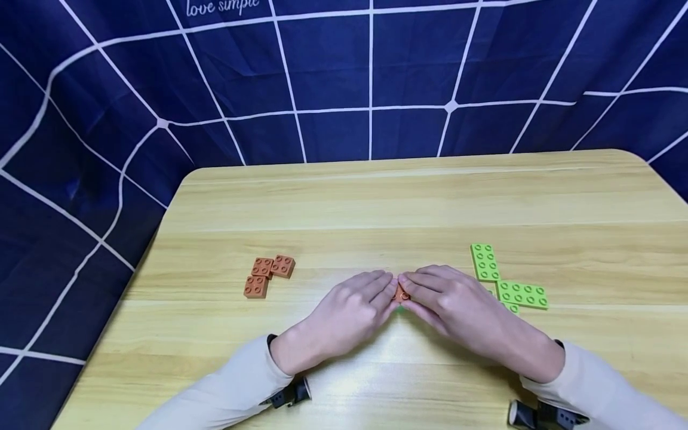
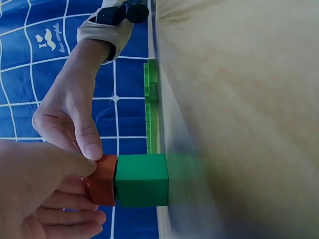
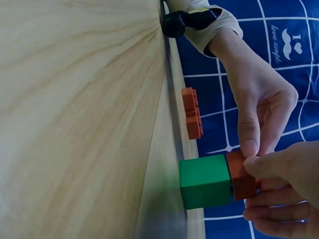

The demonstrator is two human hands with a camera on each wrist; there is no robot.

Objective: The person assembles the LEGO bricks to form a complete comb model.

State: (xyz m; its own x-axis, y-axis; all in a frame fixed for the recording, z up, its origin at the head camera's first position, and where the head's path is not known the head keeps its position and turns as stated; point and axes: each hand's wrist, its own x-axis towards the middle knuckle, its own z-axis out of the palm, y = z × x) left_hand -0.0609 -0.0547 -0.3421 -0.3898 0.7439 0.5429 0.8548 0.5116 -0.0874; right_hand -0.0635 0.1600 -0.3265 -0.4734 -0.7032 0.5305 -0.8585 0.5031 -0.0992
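Note:
At the middle of the table, both hands meet at one reddish-brown studded toy brick (image 1: pixel 401 294). My left hand (image 1: pixel 346 307) pinches it from the left, thumb on the near side and fingers behind. From the right, my right hand (image 1: pixel 457 301) pinches the same brick, its fingertips almost meeting those of the left. Under the brick stands a larger green block (image 2: pixel 143 180), its base at the tabletop. A thin dark line shows between brick and block in the right wrist view. From above, the hands hide most of the green block.
To the left lie three reddish-brown bricks (image 1: pixel 256 286) grouped corner to corner. Several flat light-green bricks (image 1: pixel 521 294) lie right of the hands, partly covered by the right arm. A blue gridded cloth (image 1: pixel 333 71) hangs behind the wooden table (image 1: pixel 344 203).

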